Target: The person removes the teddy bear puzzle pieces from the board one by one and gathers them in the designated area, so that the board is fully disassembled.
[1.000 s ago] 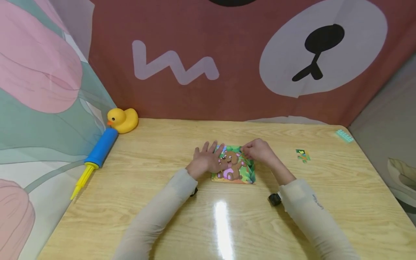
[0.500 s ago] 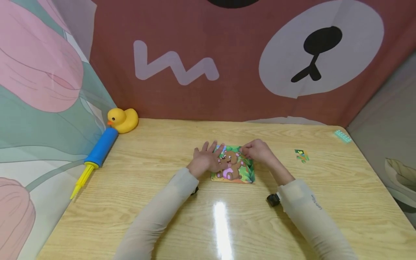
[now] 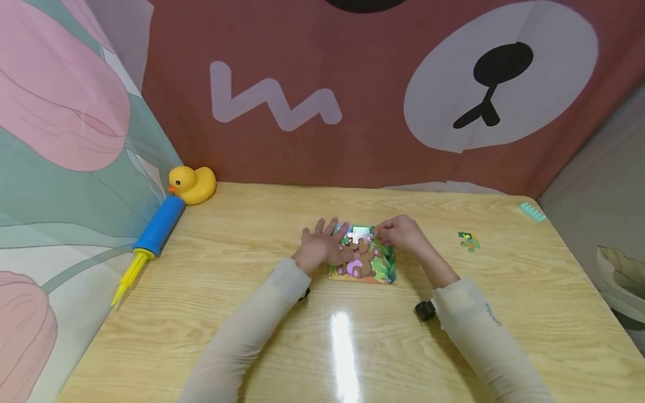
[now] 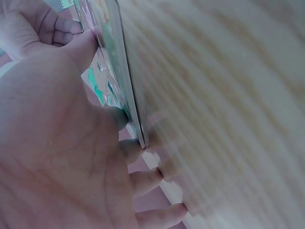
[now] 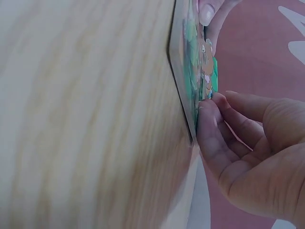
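A person in pale sleeves bends both hands to a cartoon-bear jigsaw puzzle (image 3: 361, 270), flat on a wood-grain table (image 3: 262, 229). The left hand (image 3: 323, 248), fingers spread wide, rests across the puzzle's left edge, thumb on its face. At the puzzle's upper right, the right hand (image 3: 400, 234), fingers curled narrow, pinches a puzzle piece (image 5: 214, 75) tilted up from the top row. Right of the puzzle lie loose jigsaw pieces (image 3: 469, 240) and, farther, a mint studded toy brick (image 3: 532, 211); well left of it, a yellow rubber duck (image 3: 195, 186) and a blue-and-yellow hand pump (image 3: 160, 226).
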Available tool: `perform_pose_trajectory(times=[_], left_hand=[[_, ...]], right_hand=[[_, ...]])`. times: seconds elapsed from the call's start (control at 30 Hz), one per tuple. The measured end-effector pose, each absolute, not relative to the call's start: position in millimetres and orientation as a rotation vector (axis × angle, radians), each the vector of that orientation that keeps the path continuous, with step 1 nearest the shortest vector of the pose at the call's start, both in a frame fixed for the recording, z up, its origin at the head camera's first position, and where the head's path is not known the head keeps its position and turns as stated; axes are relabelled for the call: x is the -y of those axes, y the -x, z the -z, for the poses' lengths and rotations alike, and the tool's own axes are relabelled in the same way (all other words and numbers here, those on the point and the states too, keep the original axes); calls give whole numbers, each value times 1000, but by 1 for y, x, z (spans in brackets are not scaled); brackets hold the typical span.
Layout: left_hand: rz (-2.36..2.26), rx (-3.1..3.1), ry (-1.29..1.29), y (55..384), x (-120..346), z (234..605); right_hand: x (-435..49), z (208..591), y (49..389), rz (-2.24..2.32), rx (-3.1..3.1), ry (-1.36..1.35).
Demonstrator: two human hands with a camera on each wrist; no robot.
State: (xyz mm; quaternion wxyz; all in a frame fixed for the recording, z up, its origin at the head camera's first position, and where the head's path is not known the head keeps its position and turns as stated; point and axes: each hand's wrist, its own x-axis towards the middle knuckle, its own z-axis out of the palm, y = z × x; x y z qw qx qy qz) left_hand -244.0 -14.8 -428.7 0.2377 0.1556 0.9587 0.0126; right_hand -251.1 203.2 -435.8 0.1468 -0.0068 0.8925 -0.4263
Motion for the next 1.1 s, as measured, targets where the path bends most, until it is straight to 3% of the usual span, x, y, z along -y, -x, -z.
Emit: perform_pose_trajectory(times=[1.1], left_hand=[[4, -2610, -429, 245, 15, 427]], right_hand=[[-198, 448, 258, 1485, -2356, -73]])
